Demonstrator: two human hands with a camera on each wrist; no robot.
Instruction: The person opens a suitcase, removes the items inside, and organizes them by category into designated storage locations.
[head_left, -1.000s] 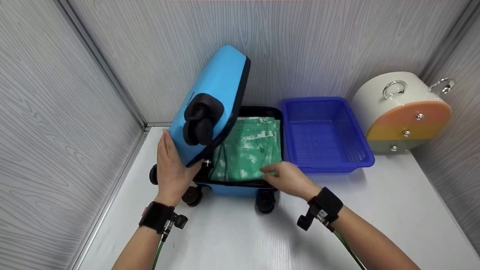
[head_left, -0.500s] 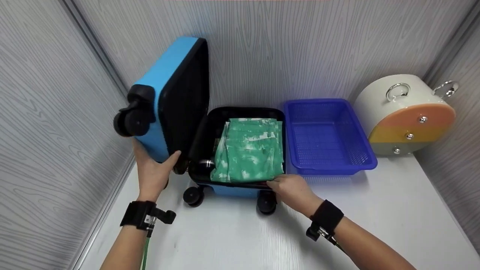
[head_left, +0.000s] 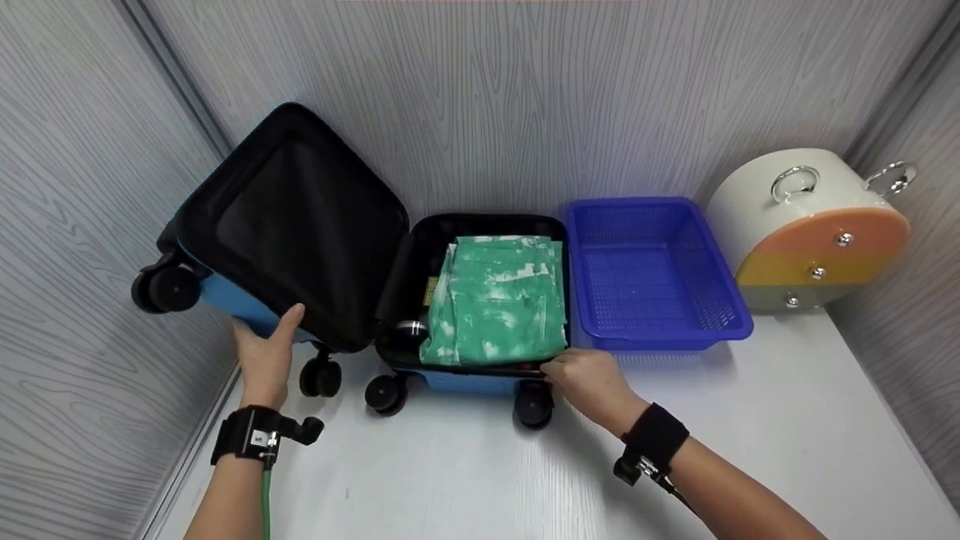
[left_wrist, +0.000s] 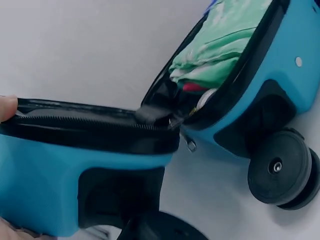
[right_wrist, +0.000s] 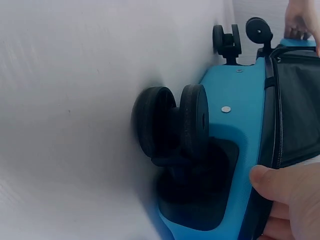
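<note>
A blue suitcase (head_left: 469, 383) lies spread on the white table, its black-lined lid (head_left: 307, 225) tilted out to the left. My left hand (head_left: 264, 358) holds the lid's near edge, thumb over the black zipper rim and fingers beneath. With my right hand (head_left: 592, 384) I grip the near right corner of the suitcase base; in the right wrist view the thumb (right_wrist: 275, 182) presses the outer rim, fingers curled inside. Folded green-and-white cloth (head_left: 502, 300) fills most of the base. Beside it, a dark item with a silver band (head_left: 411, 328) is partly covered, and something red peeks out below the cloth.
A blue plastic basket (head_left: 637, 285) stands right against the suitcase. Farther right is a cream drum-shaped case (head_left: 787, 195) with a striped front and metal rings. Black wheels (head_left: 386, 394) stick out at the suitcase's near side. Grey wood-patterned walls enclose the back and sides.
My left hand has swung the lid from over the base out to the left, exposing its lining and the cloth. My right hand has moved from over the cloth to the base's corner rim.
</note>
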